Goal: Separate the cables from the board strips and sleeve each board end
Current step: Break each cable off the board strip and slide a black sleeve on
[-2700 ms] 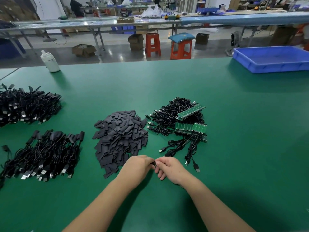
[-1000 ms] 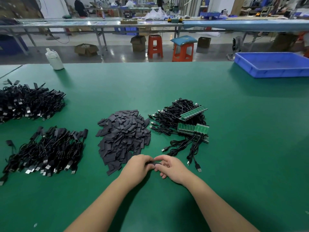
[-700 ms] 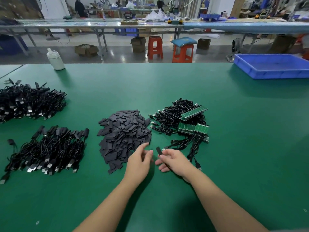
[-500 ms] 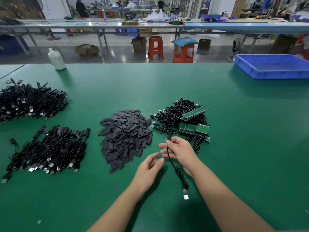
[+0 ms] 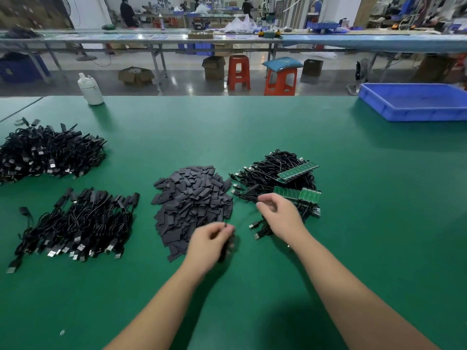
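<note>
Now our left hand [image 5: 211,242] pinches a finished cable [image 5: 227,245] at 6 o'clock, likely bound for the sleeved pile [image 5: 75,223] at 9. Right hand [image 5: 280,215], fingers loosely curled, reaches the board strips [image 5: 298,195] at 1 o'clock; grip unclear.

No text, label, brand, number or sign can be read anywhere in the head view; the green board strips [image 5: 298,170] and the white bottle [image 5: 90,89] on the counter [image 5: 353,223] show no legible marking, and the far benches are too blurred and small to make out any lettering
</note>
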`<action>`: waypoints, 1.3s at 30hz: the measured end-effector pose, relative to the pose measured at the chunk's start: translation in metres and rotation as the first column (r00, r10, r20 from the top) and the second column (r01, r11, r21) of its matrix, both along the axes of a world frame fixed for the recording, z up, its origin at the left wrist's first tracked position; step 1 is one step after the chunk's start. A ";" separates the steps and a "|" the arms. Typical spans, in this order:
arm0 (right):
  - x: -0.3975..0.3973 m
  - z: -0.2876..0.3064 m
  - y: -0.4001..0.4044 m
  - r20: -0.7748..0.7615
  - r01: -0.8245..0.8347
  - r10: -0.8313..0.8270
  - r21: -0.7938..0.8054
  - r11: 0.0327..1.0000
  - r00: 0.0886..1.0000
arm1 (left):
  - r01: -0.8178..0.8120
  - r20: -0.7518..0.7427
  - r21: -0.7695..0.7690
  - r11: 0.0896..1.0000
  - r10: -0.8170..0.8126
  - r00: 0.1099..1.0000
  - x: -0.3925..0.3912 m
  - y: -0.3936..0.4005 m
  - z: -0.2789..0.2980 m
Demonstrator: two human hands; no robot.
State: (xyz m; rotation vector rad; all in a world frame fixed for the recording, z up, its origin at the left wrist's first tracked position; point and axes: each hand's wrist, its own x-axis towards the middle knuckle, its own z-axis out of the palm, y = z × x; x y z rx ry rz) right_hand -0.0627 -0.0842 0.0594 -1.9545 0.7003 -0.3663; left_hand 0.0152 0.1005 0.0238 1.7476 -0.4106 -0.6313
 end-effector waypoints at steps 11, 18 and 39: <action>-0.046 -0.013 -0.095 -0.441 -0.022 -0.192 -0.434 0.900 0.877 | -0.665 0.754 0.598 0.448 -0.032 0.656 0.160 0.132 0.015; -0.041 -0.004 -0.094 -0.279 0.174 -0.307 -0.415 0.893 0.910 | -0.679 0.784 0.608 0.410 -0.179 0.594 0.158 0.143 -0.003; -0.029 0.068 -0.030 0.030 -0.054 0.066 -0.300 0.952 0.997 | 0.111 0.605 0.331 0.937 -0.301 0.737 -0.016 -0.087 0.073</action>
